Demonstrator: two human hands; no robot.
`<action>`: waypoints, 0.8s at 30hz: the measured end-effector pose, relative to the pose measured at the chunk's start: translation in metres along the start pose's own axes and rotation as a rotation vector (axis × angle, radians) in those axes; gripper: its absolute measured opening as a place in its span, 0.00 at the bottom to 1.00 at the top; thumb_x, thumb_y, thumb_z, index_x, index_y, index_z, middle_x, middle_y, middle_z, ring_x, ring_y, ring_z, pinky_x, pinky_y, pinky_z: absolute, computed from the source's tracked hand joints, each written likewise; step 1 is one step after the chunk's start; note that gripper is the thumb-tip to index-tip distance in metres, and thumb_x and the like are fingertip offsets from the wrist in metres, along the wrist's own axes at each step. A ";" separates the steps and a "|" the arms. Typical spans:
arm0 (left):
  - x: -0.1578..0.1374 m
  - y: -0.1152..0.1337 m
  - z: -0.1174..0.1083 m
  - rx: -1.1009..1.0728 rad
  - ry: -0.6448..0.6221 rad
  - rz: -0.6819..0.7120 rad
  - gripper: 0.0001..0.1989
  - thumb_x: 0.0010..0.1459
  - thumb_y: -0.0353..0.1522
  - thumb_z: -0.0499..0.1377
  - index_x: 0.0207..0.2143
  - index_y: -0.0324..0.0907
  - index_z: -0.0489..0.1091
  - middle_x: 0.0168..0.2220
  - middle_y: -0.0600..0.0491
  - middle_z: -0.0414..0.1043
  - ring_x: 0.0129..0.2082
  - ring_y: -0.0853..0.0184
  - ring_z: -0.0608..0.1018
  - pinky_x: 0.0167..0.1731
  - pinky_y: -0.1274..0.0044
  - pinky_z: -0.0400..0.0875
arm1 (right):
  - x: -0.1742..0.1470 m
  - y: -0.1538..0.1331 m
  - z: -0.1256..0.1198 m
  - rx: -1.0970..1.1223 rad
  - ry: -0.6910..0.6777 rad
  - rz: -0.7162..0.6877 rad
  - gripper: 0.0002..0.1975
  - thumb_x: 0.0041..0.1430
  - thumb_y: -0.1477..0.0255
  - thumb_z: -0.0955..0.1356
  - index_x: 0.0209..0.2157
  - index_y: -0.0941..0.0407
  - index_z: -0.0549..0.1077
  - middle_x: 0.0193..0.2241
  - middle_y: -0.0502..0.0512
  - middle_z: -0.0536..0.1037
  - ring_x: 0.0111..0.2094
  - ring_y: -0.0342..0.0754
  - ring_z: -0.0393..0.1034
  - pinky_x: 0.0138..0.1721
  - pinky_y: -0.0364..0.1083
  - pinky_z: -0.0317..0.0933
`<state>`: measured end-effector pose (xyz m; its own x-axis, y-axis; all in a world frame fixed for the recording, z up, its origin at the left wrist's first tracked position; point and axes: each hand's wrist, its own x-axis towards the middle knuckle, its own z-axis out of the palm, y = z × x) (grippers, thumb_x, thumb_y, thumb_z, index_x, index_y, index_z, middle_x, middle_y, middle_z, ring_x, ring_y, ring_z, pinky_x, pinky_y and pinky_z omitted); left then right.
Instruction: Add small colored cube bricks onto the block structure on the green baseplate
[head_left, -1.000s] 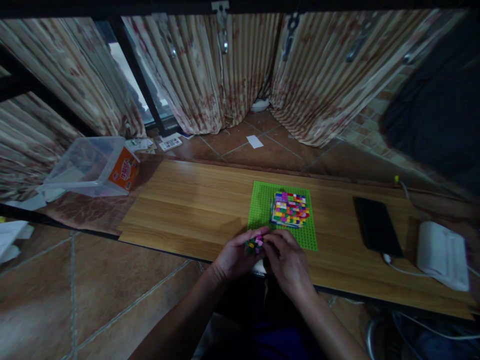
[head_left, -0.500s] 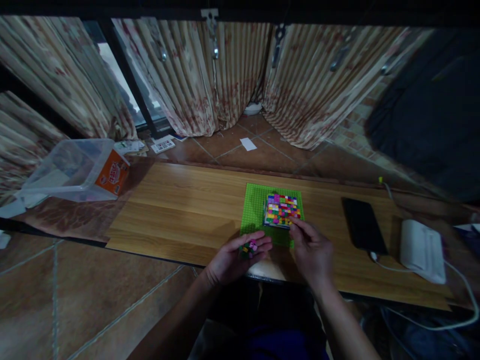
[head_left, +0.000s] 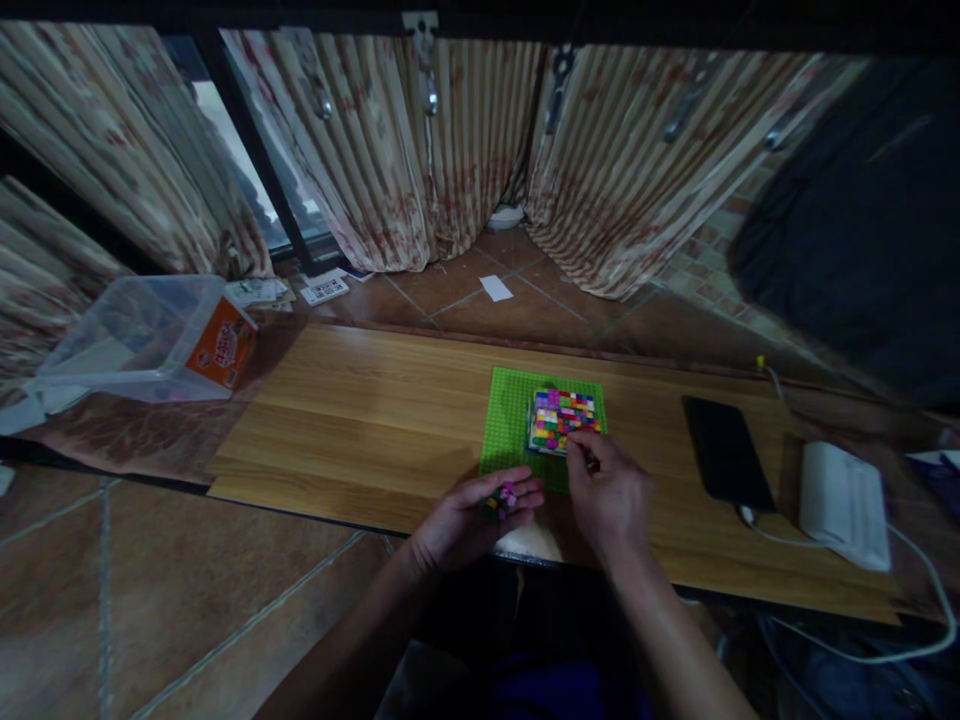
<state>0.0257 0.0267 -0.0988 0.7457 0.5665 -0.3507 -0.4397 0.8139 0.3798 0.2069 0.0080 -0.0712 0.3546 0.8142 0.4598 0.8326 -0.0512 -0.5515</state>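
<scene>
A multicoloured block of small toy bricks (head_left: 559, 412) stands on a green studded baseplate (head_left: 504, 420). Palm up, my left hand (head_left: 469, 515) cups several loose bricks (head_left: 501, 498), pink, green and yellow among them, just off the plate's front left corner. My right hand (head_left: 611, 495) is over the plate's front right part, thumb and forefinger pinched at the block's near edge. Whatever is between those fingertips is too small and covered to make out. The hand hides the plate's front right corner and a bit of the block.
A black phone (head_left: 727, 452) with a cable lies on the wooden tabletop (head_left: 360, 420) to the right, beside a white box-shaped device (head_left: 846, 503). Far left stands a clear plastic bin (head_left: 142, 335) with an orange label. Curtains (head_left: 480, 160) hang beyond the table.
My right hand has shifted slightly left along the block's near edge, its fingers still pinched. My left hand stays in place with the loose bricks.
</scene>
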 end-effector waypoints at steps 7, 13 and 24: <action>0.000 -0.001 -0.002 0.012 -0.001 -0.002 0.18 0.59 0.33 0.58 0.51 0.35 0.71 0.52 0.39 0.72 0.53 0.57 0.74 0.56 0.66 0.60 | 0.001 0.001 0.006 -0.035 0.036 0.019 0.13 0.62 0.64 0.64 0.34 0.57 0.77 0.30 0.57 0.81 0.29 0.50 0.74 0.32 0.47 0.65; 0.000 -0.001 -0.002 0.006 -0.007 0.001 0.19 0.58 0.32 0.58 0.51 0.34 0.70 0.54 0.38 0.71 0.54 0.56 0.73 0.57 0.66 0.60 | -0.003 0.008 0.010 0.023 0.079 -0.007 0.14 0.62 0.63 0.65 0.35 0.57 0.78 0.32 0.57 0.81 0.31 0.50 0.75 0.34 0.47 0.67; 0.000 -0.001 -0.002 0.001 -0.014 0.010 0.19 0.58 0.31 0.59 0.51 0.34 0.70 0.52 0.38 0.72 0.54 0.55 0.73 0.57 0.64 0.59 | -0.007 0.009 0.012 0.002 0.101 -0.123 0.12 0.64 0.70 0.62 0.36 0.57 0.78 0.33 0.57 0.81 0.33 0.50 0.76 0.36 0.47 0.68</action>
<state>0.0249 0.0258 -0.1005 0.7482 0.5729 -0.3348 -0.4468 0.8080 0.3842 0.2067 0.0087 -0.0877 0.2905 0.7520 0.5917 0.8719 0.0468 -0.4875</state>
